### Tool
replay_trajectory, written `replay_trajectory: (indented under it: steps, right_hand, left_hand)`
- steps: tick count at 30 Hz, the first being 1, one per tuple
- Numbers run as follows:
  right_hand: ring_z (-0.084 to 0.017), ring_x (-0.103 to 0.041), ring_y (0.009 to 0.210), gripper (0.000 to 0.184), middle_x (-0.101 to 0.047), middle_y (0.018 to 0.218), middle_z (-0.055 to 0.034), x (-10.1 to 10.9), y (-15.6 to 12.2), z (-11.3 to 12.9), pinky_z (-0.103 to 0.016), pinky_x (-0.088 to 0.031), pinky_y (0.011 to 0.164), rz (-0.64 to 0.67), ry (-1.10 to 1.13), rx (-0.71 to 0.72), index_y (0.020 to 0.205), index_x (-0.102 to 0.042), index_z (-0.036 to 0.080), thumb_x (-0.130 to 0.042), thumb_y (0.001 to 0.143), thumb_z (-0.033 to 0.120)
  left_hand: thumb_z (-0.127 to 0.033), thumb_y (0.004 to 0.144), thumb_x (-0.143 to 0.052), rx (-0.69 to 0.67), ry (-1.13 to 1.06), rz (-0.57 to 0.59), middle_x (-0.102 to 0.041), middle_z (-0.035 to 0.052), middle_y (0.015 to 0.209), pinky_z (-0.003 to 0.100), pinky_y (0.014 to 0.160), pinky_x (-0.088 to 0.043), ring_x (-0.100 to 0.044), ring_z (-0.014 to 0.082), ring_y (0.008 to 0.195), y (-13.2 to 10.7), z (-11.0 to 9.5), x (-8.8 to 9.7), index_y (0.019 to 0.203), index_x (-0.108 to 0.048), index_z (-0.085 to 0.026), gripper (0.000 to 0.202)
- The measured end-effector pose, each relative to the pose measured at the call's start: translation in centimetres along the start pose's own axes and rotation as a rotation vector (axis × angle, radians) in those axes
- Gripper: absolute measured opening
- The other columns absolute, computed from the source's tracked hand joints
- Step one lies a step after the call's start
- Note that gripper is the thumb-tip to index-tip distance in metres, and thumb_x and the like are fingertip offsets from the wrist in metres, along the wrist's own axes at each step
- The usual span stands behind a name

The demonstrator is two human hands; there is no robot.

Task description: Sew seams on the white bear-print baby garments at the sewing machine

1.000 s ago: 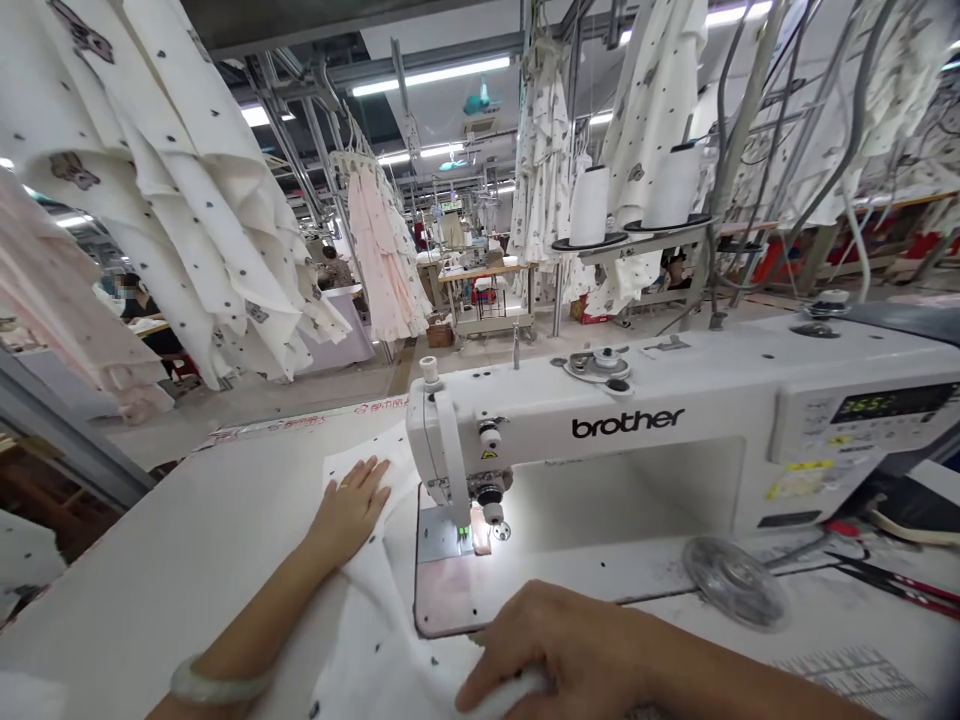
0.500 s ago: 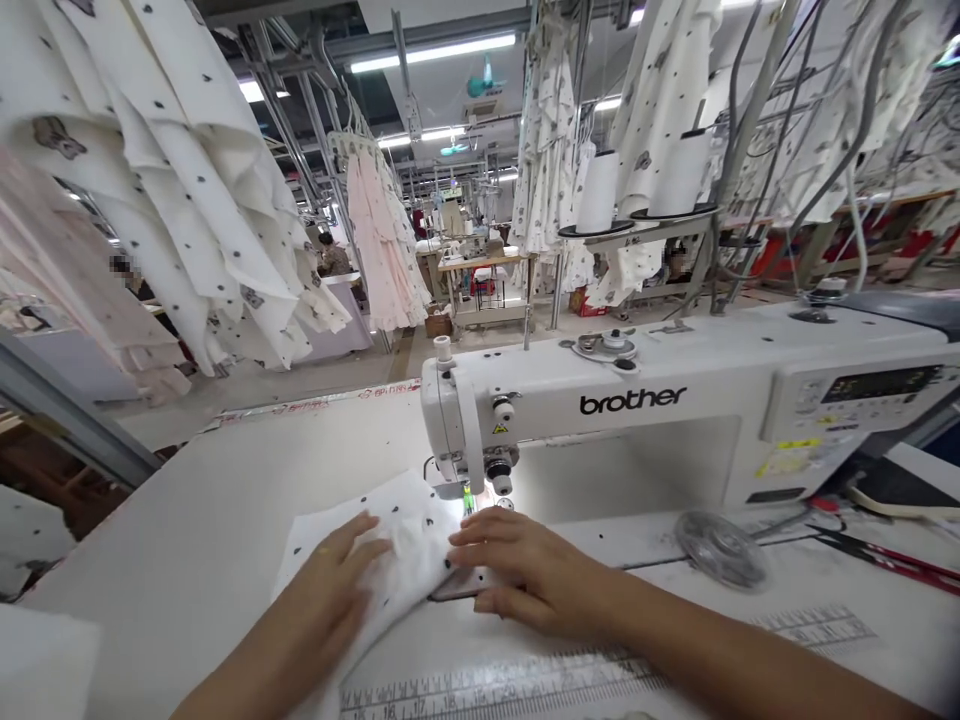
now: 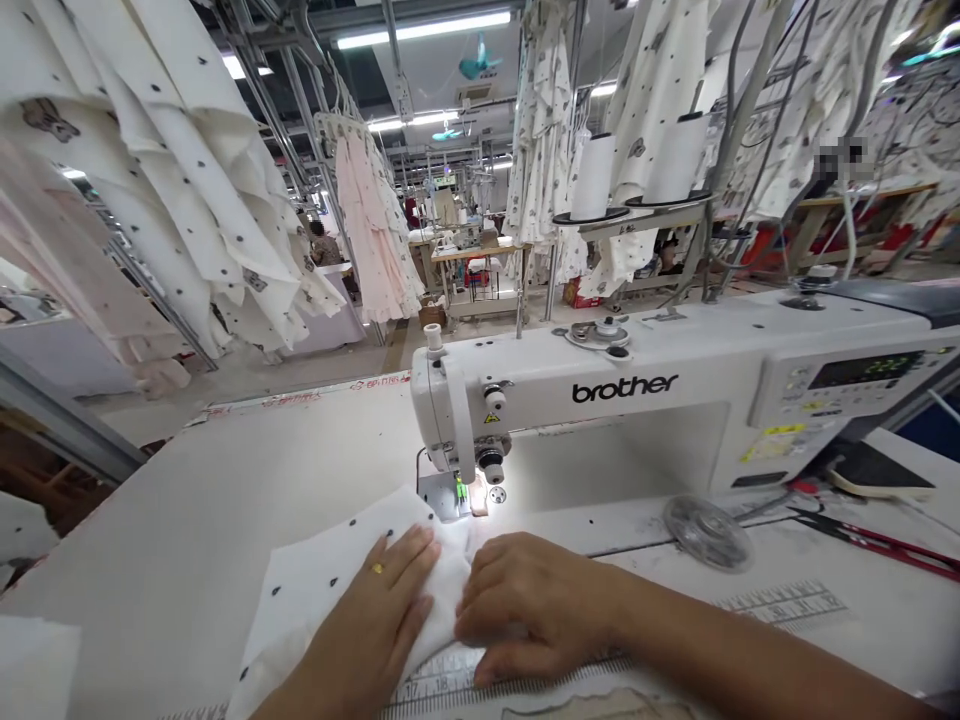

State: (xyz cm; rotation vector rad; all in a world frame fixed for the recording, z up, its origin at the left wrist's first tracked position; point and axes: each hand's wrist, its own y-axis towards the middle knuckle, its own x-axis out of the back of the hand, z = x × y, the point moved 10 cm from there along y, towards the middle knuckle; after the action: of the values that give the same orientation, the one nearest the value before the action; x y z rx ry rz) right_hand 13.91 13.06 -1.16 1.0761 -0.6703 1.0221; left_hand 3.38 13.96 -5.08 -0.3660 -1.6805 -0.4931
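Note:
A white dotted fabric piece [image 3: 330,575] lies on the sewing table in front of the white Brother sewing machine [image 3: 622,395]. My left hand [image 3: 379,620], with a ring on one finger, rests flat on the fabric with fingers stretched out. Beside it, my right hand [image 3: 525,600] presses on the fabric's right edge with fingers curled down, just in front of the needle and presser foot [image 3: 461,495]. A printed ruler strip [image 3: 480,680] on the table edge runs under both hands.
A round metal disc [image 3: 705,530] and red-handled scissors [image 3: 877,540] lie on the table to the right. Thread cones [image 3: 596,180] stand behind the machine. White dotted and pink garments [image 3: 187,200] hang overhead at left. Another white fabric piece [image 3: 34,665] sits at the lower left.
Both hands have drawn the fabric back from beside the needle toward the table's near edge and come together on it. The view has shifted slightly.

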Motion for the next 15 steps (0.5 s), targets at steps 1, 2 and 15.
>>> replay_trajectory:
  steps: [1,2,15]
  right_hand:
    - [-0.016,-0.061,0.079,0.040,-0.069,0.080,-0.0028,0.3,-0.1,0.1,-0.028,-0.046,0.080,-0.028,0.006,0.014,0.094,-0.067,0.017,-0.044,0.101,0.049]
    - [-0.016,-0.060,0.079,0.039,-0.069,0.081,-0.0036,0.7,-0.3,0.0,-0.029,-0.046,0.079,-0.060,0.010,0.018,0.095,-0.067,0.016,-0.044,0.102,0.046]
    - [-0.021,-0.055,0.102,0.035,-0.067,0.104,-0.0074,2.3,-1.6,-3.6,-0.035,-0.039,0.095,0.029,-0.266,-0.192,0.109,-0.061,0.015,-0.054,0.098,0.047]
  left_hand:
    - [-0.026,0.100,-0.038,-0.035,-0.018,0.012,-0.041,0.0050,0.152,0.051,0.115,-0.035,-0.038,0.0233,0.141,0.0,-0.5,0.2,0.146,-0.040,-0.025,0.046]
    - [-0.025,0.100,-0.038,-0.061,-0.038,0.021,-0.040,0.0049,0.153,0.052,0.115,-0.034,-0.037,0.0231,0.141,0.2,-1.0,0.3,0.147,-0.038,-0.025,0.047]
    - [-0.019,0.099,-0.042,-0.330,-0.108,0.044,-0.047,0.0047,0.148,0.047,0.118,-0.033,-0.043,0.0213,0.137,5.4,0.1,1.4,0.144,-0.040,-0.026,0.046]
